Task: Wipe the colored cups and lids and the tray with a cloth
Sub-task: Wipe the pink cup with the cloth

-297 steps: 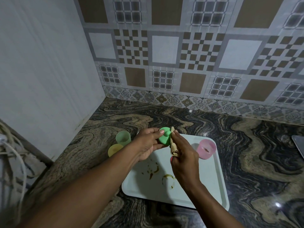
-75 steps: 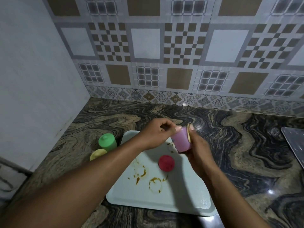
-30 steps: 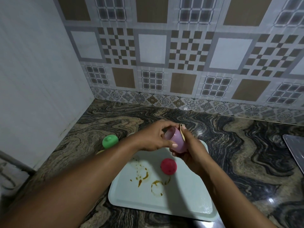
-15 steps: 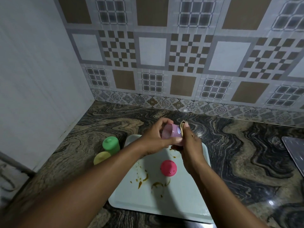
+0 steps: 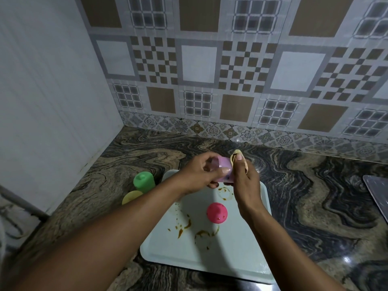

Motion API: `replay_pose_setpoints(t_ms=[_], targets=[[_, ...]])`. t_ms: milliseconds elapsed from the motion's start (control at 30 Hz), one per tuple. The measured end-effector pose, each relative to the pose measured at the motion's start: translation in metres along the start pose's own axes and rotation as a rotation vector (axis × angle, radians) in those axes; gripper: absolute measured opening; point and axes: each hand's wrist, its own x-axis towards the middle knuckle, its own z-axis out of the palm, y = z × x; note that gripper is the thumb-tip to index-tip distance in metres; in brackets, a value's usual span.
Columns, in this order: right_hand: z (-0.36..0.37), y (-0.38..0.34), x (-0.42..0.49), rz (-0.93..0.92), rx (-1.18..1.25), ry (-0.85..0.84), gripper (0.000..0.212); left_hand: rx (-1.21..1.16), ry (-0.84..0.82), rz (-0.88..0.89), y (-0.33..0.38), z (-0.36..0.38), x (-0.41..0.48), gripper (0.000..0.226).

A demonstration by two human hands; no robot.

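Your left hand point(image 5: 199, 175) grips the pink cup point(image 5: 225, 166) above the tray's point(image 5: 241, 248) far edge. Your right hand point(image 5: 245, 181) pinches the cloth point(image 5: 233, 156) against its side. Step: cup wiping. Next, probably: take the lid point(image 5: 216, 212); the stains point(image 5: 201, 234) await wiping.

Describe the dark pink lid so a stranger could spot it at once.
Find the pale tray on the marbled counter. Near its middle, among brown stains, sits the dark pink lid, a small dome. It is the only coloured piece lying on the tray: the green cup and yellow cup stand off its left edge, and the lilac cup is in the left hand.
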Motion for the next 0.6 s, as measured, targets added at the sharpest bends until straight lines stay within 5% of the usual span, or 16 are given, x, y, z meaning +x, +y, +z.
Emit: replay_pose_setpoints(t_ms=[133, 233, 300, 433, 533, 600], targets=[[-0.003, -0.002, 0.002, 0.029, 0.062, -0.008, 0.048, 0.164, -0.012, 0.137, -0.002, 0.002, -0.004, 0.061], [-0.002, -0.002, 0.001, 0.0, 0.046, 0.0, 0.041, 0.031, 0.041, -0.003, -0.003, 0.003, -0.001, 0.073], [-0.001, -0.002, 0.0, -0.013, 0.051, -0.002, 0.034, 0.008, 0.059, 0.001, -0.003, 0.003, 0.001, 0.061], [-0.009, -0.007, 0.014, 0.383, 0.184, -0.042, 0.035, 0.264, 0.025, 0.19, -0.006, 0.001, -0.002, 0.052], [-0.023, -0.015, 0.021, 0.596, 0.273, -0.052, 0.028, -0.034, 0.059, 0.018, -0.006, -0.008, -0.006, 0.043], [-0.028, -0.014, 0.015, 0.407, 0.192, 0.068, 0.026, -0.329, 0.036, -0.143, -0.003, -0.016, -0.008, 0.033]])
